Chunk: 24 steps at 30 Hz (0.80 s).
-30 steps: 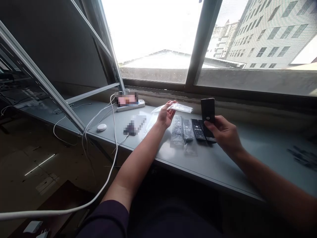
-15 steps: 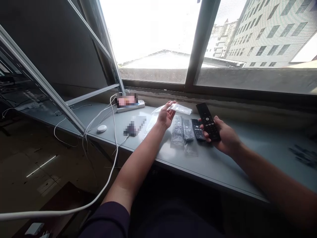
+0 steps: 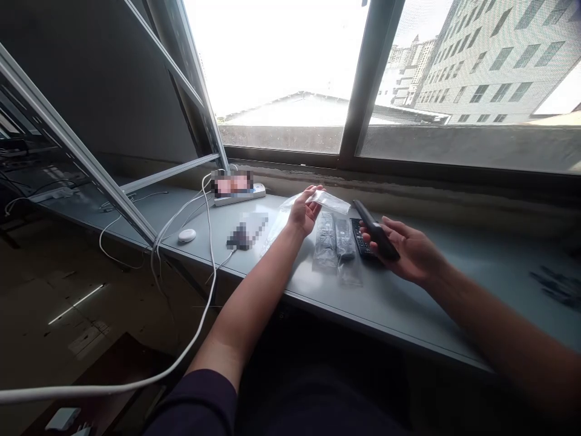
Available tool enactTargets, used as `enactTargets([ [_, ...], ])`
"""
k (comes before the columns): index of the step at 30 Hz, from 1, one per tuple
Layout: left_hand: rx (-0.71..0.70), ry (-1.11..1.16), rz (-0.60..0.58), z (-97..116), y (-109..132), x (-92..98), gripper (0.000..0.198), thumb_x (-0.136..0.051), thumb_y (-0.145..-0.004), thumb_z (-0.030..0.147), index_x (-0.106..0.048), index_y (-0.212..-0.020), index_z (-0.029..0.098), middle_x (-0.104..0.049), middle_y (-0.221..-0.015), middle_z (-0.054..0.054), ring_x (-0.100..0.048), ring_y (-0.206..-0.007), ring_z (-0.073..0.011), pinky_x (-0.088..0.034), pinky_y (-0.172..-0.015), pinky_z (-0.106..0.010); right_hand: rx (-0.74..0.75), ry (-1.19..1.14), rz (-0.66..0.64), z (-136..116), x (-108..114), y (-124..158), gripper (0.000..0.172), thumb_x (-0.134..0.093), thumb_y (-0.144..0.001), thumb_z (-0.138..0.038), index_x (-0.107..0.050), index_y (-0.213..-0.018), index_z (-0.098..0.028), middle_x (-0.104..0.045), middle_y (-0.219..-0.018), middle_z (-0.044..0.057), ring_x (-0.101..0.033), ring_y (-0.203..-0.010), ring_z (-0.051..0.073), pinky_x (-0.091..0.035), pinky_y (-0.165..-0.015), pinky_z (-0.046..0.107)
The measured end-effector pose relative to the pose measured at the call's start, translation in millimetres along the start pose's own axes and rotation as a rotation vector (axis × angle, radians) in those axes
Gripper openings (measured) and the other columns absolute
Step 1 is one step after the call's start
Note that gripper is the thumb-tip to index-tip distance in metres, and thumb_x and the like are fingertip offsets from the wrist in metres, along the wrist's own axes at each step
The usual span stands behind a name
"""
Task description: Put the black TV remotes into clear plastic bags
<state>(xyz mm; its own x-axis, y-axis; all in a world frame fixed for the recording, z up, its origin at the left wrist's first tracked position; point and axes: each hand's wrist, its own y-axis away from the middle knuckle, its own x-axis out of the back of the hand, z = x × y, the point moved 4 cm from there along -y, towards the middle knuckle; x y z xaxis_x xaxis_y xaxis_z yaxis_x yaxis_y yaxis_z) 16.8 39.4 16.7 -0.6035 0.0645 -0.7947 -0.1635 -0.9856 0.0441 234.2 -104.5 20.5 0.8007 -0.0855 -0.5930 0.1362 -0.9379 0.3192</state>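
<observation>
My left hand is closed on a clear plastic bag, which sticks out to the right from its fingers. In my right hand is a black remote control, gripped near its lower end and turned so its side and back show. Just beyond that hand, another black remote with many buttons lies on the grey table. Left of it lie two bagged remotes side by side, one bagged remote and a second bagged remote. More clear plastic lies behind my left wrist.
A white power strip sits near the window. A round white device and a blurred-out item are on the table's left. A white cable hangs across the front left. A metal frame rises at the left.
The remote in my right hand has rolled from showing its button face to showing its side and back. The bag in my left hand has tilted slightly downward.
</observation>
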Motion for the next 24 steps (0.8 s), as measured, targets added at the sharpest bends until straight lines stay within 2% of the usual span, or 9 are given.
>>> enactTargets([
  [2,0.0,0.02,-0.006,-0.5,-0.7,0.3,0.027,-0.081,-0.095,0.016,-0.078,-0.122,0.02,-0.083,-0.126,-0.01,-0.083,-0.104,-0.0168,-0.065,-0.079,-0.02,0.017,0.001,0.021,-2.0,-0.1,0.7,0.029,-0.053,-0.116,-0.032,-0.069,-0.136,-0.019,-0.08,-0.118,0.016,-0.082,-0.087,0.024,-0.075,-0.062,0.032],
  [4,0.001,0.032,-0.014,-1.0,-1.1,0.3,0.031,-0.081,-0.095,0.015,-0.078,-0.125,0.02,-0.084,-0.121,-0.009,-0.083,-0.101,-0.0164,-0.065,-0.079,-0.02,0.032,-0.001,0.014,-3.3,-0.2,0.5,0.031,-0.049,-0.118,-0.036,-0.067,-0.137,-0.02,-0.08,-0.123,0.018,-0.08,-0.083,0.023,-0.07,-0.052,0.028],
  [8,0.006,0.035,-0.012,-1.5,-1.5,0.5,0.032,-0.083,-0.094,0.016,-0.078,-0.125,0.02,-0.084,-0.122,-0.009,-0.083,-0.1,-0.0162,-0.065,-0.079,-0.02,0.051,-0.001,-0.064,-3.2,0.9,-2.5,0.031,-0.045,-0.117,-0.037,-0.068,-0.131,-0.021,-0.079,-0.112,0.017,-0.068,-0.067,0.02,-0.057,-0.037,0.024],
  [12,0.006,0.041,-0.009,-1.7,-2.1,1.3,0.032,-0.083,-0.094,0.016,-0.078,-0.126,0.02,-0.085,-0.121,-0.009,-0.082,-0.098,-0.016,-0.065,-0.078,-0.02,0.042,-0.025,-0.11,-1.4,0.5,-2.5,0.026,-0.053,-0.112,-0.034,-0.069,-0.129,-0.021,-0.072,-0.097,0.011,-0.061,-0.063,0.019,-0.059,-0.04,0.025],
  [16,0.004,0.042,-0.016,-1.5,-2.1,0.6,0.031,-0.082,-0.095,0.015,-0.078,-0.126,0.021,-0.085,-0.121,-0.008,-0.083,-0.098,-0.0163,-0.066,-0.077,-0.02,0.016,-0.087,-0.078,-0.7,-2.4,1.2,0.03,-0.061,-0.111,-0.036,-0.07,-0.133,-0.017,-0.065,-0.091,0.008,-0.06,-0.065,0.018,-0.061,-0.044,0.024],
  [18,0.016,0.057,-0.001,-1.7,-1.4,0.2,0.036,-0.083,-0.094,0.015,-0.078,-0.129,0.022,-0.085,-0.123,-0.008,-0.083,-0.099,-0.0167,-0.066,-0.076,-0.02,0.009,-0.103,-0.061,-0.9,-2.7,1.7,0.026,-0.062,-0.112,-0.034,-0.071,-0.132,-0.02,-0.063,-0.088,0.006,-0.06,-0.065,0.018,-0.061,-0.044,0.023],
  [21,0.032,0.074,0.023,-1.7,0.1,-0.5,0.04,-0.085,-0.092,0.015,-0.078,-0.13,0.023,-0.085,-0.124,-0.008,-0.083,-0.096,-0.0161,-0.065,-0.075,-0.02,-0.002,-0.086,-0.031,-1.3,-0.3,0.0,0.022,-0.062,-0.112,-0.028,-0.072,-0.13,-0.022,-0.066,-0.092,0.007,-0.064,-0.068,0.018,-0.062,-0.045,0.022],
  [24,0.02,0.053,0.017,-0.8,1.1,-1.3,0.033,-0.083,-0.093,0.014,-0.078,-0.125,0.022,-0.084,-0.123,-0.009,-0.083,-0.095,-0.0153,-0.065,-0.076,-0.019,-0.002,-0.05,0.014,-2.3,2.6,-1.4,0.028,-0.06,-0.113,-0.032,-0.072,-0.134,-0.019,-0.072,-0.104,0.012,-0.069,-0.074,0.019,-0.065,-0.05,0.024],
])
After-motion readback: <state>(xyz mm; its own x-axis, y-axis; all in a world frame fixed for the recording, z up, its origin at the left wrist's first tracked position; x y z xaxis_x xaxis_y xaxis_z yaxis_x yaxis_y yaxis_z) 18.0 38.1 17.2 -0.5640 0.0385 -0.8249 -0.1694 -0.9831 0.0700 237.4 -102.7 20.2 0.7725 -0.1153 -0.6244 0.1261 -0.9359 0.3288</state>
